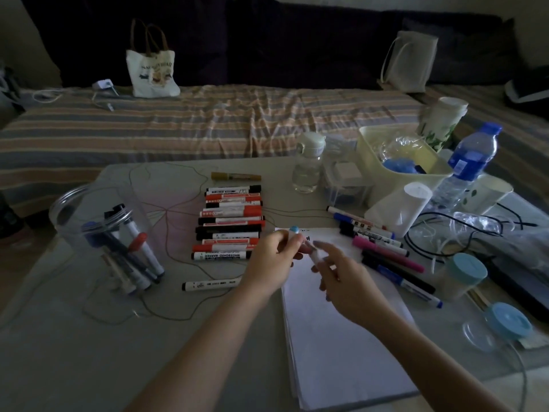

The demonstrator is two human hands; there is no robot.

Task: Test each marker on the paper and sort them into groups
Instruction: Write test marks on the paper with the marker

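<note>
Both hands are up over the top end of the paper (341, 331), close together. The left hand (271, 263) has its fingers curled round a marker (303, 243) with a light blue cap pointing up and away, and the white barrel sticks out toward the right hand (341, 275). The right hand's fingers look mostly loose and spread, fingertips right at the barrel's lower end; can't really tell if it's pinching it or just touching, it's dim and a bit blurry there.

Left of the paper there's a neat row (230, 223) of fat red and black markers lying side by side, with one yellowish marker (236, 176) a little beyond them and a lone black one (211, 284) nearer, just beside the left wrist. Further left stands a clear jar (98, 221) with several markers leaning inside. On the right edge of the paper sits a loose bunch of thin pens (383, 248), pink, black and blue, fanned out at a slant.

Thin wire loops across the table (74, 352). Back right is clutter: a small bottle (307, 165), a cream bin (398, 162), a water bottle (466, 171) and a blue-lidded tub (463, 275).
</note>
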